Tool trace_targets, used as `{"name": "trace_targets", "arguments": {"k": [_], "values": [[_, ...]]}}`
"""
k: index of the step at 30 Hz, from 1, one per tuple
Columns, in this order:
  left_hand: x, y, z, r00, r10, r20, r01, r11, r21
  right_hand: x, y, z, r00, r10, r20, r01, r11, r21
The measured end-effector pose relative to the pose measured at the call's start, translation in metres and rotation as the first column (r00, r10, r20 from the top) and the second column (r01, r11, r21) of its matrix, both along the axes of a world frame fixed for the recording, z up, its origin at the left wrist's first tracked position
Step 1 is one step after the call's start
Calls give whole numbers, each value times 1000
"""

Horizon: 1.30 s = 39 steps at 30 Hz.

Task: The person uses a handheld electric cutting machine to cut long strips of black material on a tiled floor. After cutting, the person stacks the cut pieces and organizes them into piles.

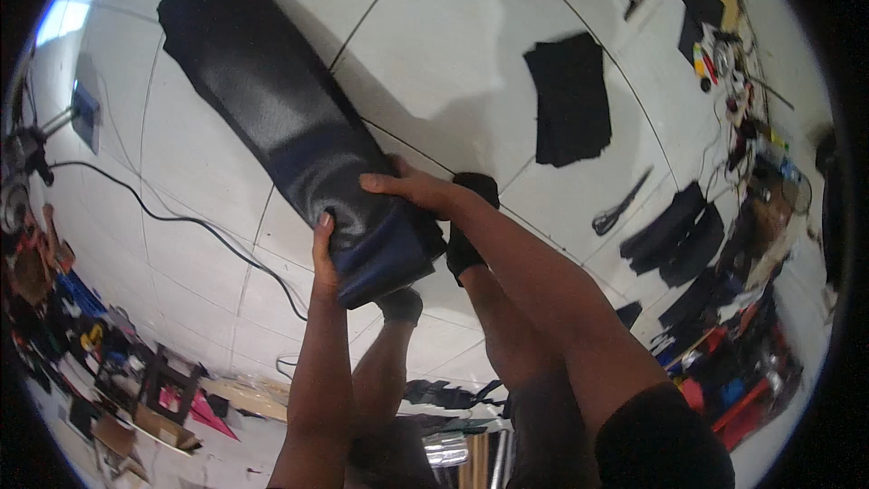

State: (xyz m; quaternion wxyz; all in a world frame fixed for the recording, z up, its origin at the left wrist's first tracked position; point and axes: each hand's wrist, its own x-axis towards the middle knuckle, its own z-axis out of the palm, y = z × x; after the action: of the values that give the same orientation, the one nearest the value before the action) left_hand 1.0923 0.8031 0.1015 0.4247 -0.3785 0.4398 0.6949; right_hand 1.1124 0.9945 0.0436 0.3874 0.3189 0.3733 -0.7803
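Observation:
A long, thick bundle of black, glossy leather-like sheet (272, 109) slants across the tiled floor, from the upper left toward me. Its near end is lifted and bends between my hands. My left hand (325, 249) grips the left edge, with the thumb on top and the other fingers hidden beneath. On the right edge, my right hand (416, 188) is closed in the same way, its thumb pressing the upper face. Whether the bundle is rolled, folded or stacked, I cannot tell.
Right of the bundle lie a stack of black cut pieces (572, 100), scissors (620, 204) and more dark pieces (679, 235). A black cable (190, 220) crosses the floor at left. Clutter lines both sides. My feet stand just below the bundle's near end.

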Motion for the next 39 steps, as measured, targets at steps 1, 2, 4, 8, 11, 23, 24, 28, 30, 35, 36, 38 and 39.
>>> {"name": "trace_targets", "arguments": {"k": [1,2,4,8,11,23,24,28,30,35,36,38,39], "values": [[1,-3,15,1000,-22,7,22,1000,-13,7,-4,6,999,4,52,-2,999,-34],[3,-4,28,999,-46,17,46,999,-13,12,-5,19,1000,3,23,-2,999,-42],[14,-13,55,997,-52,53,50,998,36,27,-11,55,999,-1,-36,-1,999,-46],[43,-30,121,983,-184,24,186,981,-62,75,-21,143,991,-101,84,105,993,-48],[73,-44,181,956,-294,8,294,954,-49,133,-63,176,970,-207,125,210,977,-19],[273,-55,439,646,-722,246,651,690,316,413,-204,423,424,-880,215,905,419,-71],[298,-56,455,590,-719,367,583,694,422,447,-208,442,374,-903,211,928,363,-89],[415,-88,454,371,-851,372,836,481,266,604,-220,547,173,-928,331,984,151,-93],[498,-74,499,236,-939,249,946,281,163,673,-251,560,57,-925,376,998,57,-10],[716,-59,574,-24,-1000,-4,990,-25,137,839,-318,569,-154,-897,414,988,-151,41],[742,-71,567,-50,-998,-35,984,-55,172,871,-325,583,-206,-890,406,978,-195,69],[792,-102,547,-92,-992,-89,968,-111,227,916,-374,563,-280,-882,378,959,-278,63],[813,-107,543,-126,-990,-55,959,-136,249,938,-384,566,-311,-878,363,948,-313,56]]}}
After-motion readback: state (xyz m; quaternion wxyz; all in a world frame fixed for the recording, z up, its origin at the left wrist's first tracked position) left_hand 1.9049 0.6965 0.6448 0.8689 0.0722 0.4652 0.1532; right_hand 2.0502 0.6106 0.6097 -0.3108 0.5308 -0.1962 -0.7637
